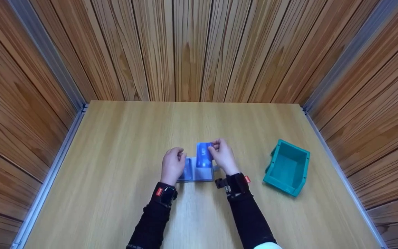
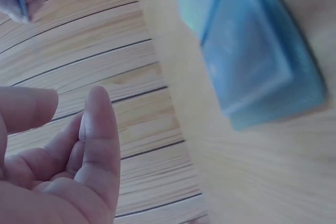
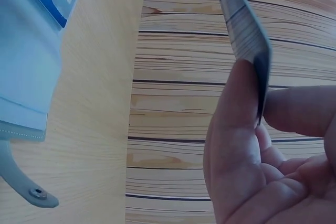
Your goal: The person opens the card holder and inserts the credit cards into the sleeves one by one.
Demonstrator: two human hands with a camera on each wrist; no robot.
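Note:
A blue card with pale lettering stands up above the right half of an opened light-blue card wallet. My right hand pinches the card by its right edge between thumb and index finger; the right wrist view shows the card nearly edge-on. The wallet lies on the table, and a strap with a metal snap sticks out from its right side. Over the wallet's left side hovers my left hand, its fingers loosely bent with a gap between thumb and index finger and nothing held. It partly covers the clear pocket there.
A green plastic bin stands to the right on the wooden table. Wood-plank walls with metal frame edges enclose the table at the back and both sides.

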